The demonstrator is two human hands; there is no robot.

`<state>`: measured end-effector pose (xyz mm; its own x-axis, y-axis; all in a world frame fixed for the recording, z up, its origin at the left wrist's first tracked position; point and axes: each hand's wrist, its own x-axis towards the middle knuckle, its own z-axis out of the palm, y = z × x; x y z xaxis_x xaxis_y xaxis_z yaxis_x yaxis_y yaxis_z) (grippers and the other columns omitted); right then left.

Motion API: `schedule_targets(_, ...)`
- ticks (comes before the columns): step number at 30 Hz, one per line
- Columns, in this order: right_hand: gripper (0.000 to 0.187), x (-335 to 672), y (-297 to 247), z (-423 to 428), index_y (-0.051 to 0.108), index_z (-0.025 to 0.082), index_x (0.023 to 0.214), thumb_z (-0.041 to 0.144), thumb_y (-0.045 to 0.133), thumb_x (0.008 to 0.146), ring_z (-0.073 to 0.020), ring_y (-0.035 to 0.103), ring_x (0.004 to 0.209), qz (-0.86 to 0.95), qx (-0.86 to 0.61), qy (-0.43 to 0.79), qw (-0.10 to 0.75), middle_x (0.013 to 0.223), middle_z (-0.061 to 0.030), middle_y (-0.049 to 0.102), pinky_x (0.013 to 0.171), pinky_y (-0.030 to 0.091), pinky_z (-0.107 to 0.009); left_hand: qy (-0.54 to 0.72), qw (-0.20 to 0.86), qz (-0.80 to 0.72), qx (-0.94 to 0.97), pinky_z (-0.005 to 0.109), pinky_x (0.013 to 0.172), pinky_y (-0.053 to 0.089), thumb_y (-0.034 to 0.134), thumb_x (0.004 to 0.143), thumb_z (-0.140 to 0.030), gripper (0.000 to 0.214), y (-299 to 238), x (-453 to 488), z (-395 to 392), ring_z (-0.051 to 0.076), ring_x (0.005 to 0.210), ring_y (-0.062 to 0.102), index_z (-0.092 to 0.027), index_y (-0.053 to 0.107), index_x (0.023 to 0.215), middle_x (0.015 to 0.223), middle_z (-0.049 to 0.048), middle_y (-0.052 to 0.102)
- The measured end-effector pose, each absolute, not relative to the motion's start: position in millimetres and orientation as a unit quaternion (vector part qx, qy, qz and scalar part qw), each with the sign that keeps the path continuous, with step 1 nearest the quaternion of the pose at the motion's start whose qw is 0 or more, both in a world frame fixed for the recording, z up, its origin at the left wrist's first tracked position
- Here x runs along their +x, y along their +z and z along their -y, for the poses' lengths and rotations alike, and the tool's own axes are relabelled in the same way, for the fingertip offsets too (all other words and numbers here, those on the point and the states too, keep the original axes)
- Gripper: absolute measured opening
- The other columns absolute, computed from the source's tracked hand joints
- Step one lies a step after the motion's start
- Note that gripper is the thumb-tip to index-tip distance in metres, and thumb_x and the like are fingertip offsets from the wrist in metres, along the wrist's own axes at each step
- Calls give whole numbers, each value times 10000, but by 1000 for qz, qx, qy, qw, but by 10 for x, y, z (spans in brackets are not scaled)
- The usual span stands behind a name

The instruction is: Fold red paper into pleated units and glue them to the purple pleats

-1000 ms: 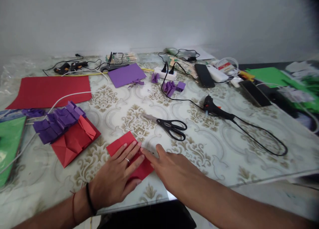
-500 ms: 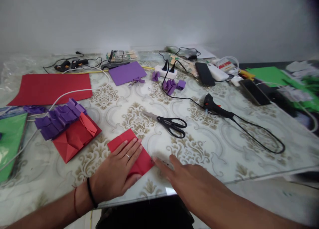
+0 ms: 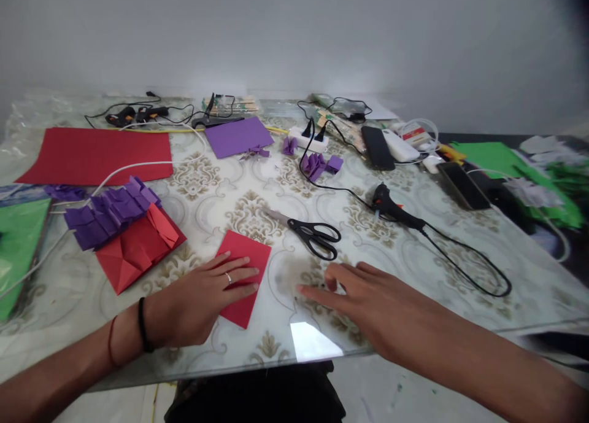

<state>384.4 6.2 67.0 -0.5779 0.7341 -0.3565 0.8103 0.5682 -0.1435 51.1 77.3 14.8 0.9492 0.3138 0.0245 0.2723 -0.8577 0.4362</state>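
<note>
My left hand (image 3: 197, 303) lies flat with fingers stretched out on a small red folded paper (image 3: 245, 254) near the table's front edge. A ring shows on one finger and bands circle the wrist. My right hand (image 3: 368, 300) rests open on the patterned tabletop just to the right of the paper, fingers spread and pointing left, holding nothing. Black-handled scissors (image 3: 310, 232) lie a little beyond my right hand.
Folded purple and red paper pieces (image 3: 119, 226) sit at the left. A large red sheet (image 3: 99, 154) and a purple sheet (image 3: 238, 135) lie farther back. A black glue gun (image 3: 393, 209) with its cord, a power strip (image 3: 313, 142), phones and green paper (image 3: 501, 153) are at the right.
My left hand has turned the red paper and slid it a little left. My right hand has come off the paper and moved right onto the bare tabletop.
</note>
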Motion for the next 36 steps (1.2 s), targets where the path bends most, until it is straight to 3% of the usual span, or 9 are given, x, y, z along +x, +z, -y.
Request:
schedule_targets(2,872,3731,669,-199,582,374,1539,-47,608,776,-221,635,806,-896,402,-149,116,1018,-73,657,804,470,-381,69,258,-133,955,498,1320,345,527,820,-29,622,137,512,-820,248,1520,503,-232,629,1398,1548,61,630)
schedule_targets(5,538,3530,629,-366,692,337,1416,108,638,931,-199,573,739,-919,358,-144,86,910,-53,631,781,400,-362,99,251,-168,948,457,1270,436,516,980,-116,317,48,544,-814,227,1382,635,-218,674,1234,1454,90,685)
schedule_targets(8,324,3389,573,-496,755,317,1291,201,607,1027,-212,572,794,-939,319,-114,55,874,-51,632,764,343,-353,123,194,-209,950,461,1177,541,563,1021,-199,261,-69,564,-761,267,1349,654,-192,658,1264,1488,147,640)
schedule_targets(14,291,3288,476,-646,764,308,1259,203,604,1040,-209,572,826,-956,269,-98,61,896,-50,640,738,293,-354,181,136,-157,961,471,1244,489,580,1056,-195,289,-175,551,-719,245,1353,664,-156,675,1326,1367,122,742)
schedule_targets(20,297,3330,522,-747,805,305,1172,144,647,979,-206,588,824,-950,283,-109,79,913,-54,673,768,306,-356,170,146,-165,961,477,1263,464,571,1058,-175,337,-182,549,-702,245,1433,609,-147,666,1381,1484,134,680)
schedule_targets(29,355,3824,490,-954,797,344,1276,197,652,987,-201,613,791,-931,348,-66,93,877,-60,672,780,354,-345,161,168,-163,959,464,1263,460,565,1058,-168,303,-145,547,-725,236,1454,587,-149,682,1337,1489,126,678)
schedule_targets(33,387,4031,524,-862,719,362,1395,265,550,1061,-191,638,788,-906,418,-70,14,979,-54,691,786,439,-336,174,182,-212,944,570,1282,397,641,1026,-250,338,-71,534,-732,302,1514,505,-233,675,1362,1576,119,593)
schedule_targets(36,503,4262,458,-777,527,294,1588,388,466,1098,-225,680,837,-835,539,-83,-74,1070,-76,717,764,504,-346,191,169,-329,909,626,1228,432,708,993,-382,574,-34,529,-792,365,1519,460,-264,523,1524,1629,154,494)
